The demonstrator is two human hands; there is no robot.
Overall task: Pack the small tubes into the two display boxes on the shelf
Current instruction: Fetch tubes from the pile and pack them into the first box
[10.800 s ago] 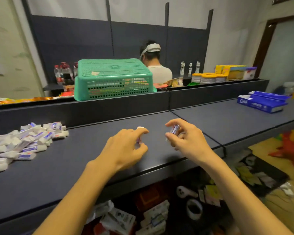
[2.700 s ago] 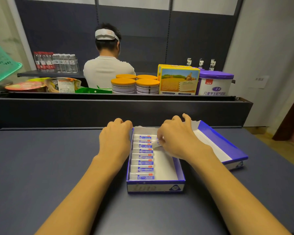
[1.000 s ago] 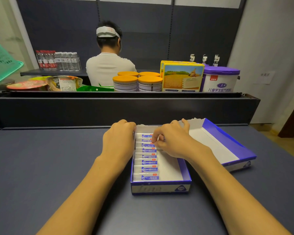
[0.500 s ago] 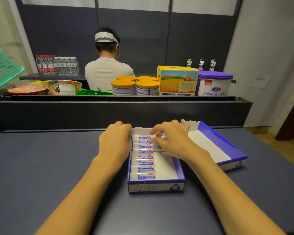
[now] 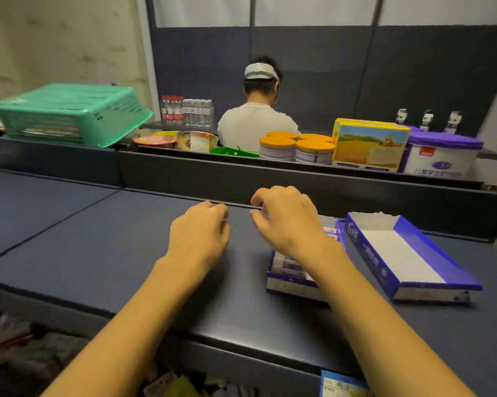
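Both hands — left, right — are hovering loosely curled, holding nothing. Likely fetching more tubes for the boxes.

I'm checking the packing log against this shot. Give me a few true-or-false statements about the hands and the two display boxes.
1. The right display box holds no tubes. True.
2. The left hand grips a tube. False: its loosely curled fingers hold nothing.
3. The left display box has tubes in it. True.
4. The right hand rests inside the right display box. False: it hovers above the shelf, left of both boxes.
5. The green basket sits between the boxes. False: it is far left, behind the shelf.
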